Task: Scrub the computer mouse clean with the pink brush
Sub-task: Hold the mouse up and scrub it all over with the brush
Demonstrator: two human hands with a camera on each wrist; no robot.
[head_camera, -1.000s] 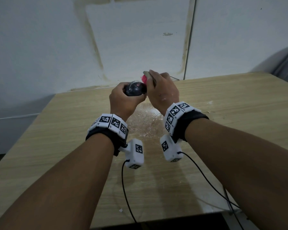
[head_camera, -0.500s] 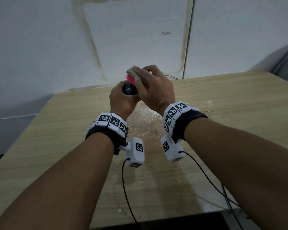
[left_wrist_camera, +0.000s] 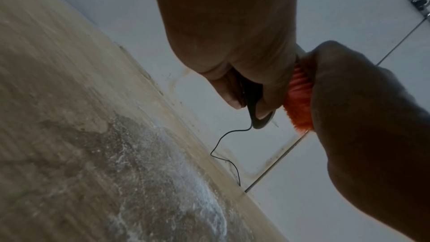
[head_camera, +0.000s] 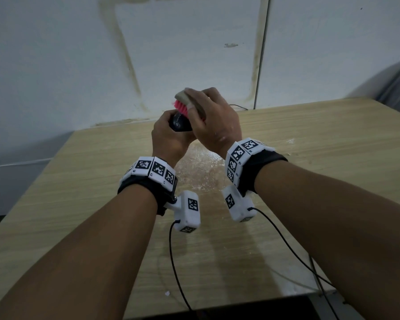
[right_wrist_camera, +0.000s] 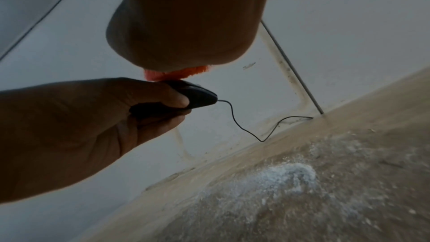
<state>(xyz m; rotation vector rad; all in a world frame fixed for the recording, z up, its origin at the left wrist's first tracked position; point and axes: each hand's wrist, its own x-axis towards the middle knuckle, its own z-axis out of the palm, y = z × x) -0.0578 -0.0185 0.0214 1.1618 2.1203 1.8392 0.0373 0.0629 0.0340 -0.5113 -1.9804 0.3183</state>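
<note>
Near edge: trailing two black wrist-cam cables (head_camera: pixel 178 262) over the front of the wooden table (head_camera: pixel 79 181), one hanging below each forearm — prob. snagging if either arm is swinging wide.

Mid: sitting under both wrists, a white foamy/powdery smear (head_camera: pixel 201 167) on the tabletop; likely leaving the surface slick, so setting the mouse down there is risking fresh muck on it.

Further out, held up off the table: gripping the black computer mouse (head_camera: pixel 179 123) w/ left hand (head_camera: pixel 169 139), fingers curled round its sides, thumb on top. Clenching the pink brush (head_camera: pixel 183 106) w/ right hand (head_camera: pixel 214 121), fingers wrapped over the pale wooden back, bristles pressing on the mouse's upper shell. Scrubbing apparently mid-stroke; how clean it is, not possible to tell.

Risks: slipping out of the left hand's grip if pushing too hard; bristles catching the left thumb, lying just beside them; liquid, if any, getting into button seams.

Far: running from the mouse's nose down to the table's back edge by the stained white wall (head_camera: pixel 194 42), the thin mouse cord (right_wrist_camera: pixel 244 126) — slack now, but tugging if lifting higher.
</note>
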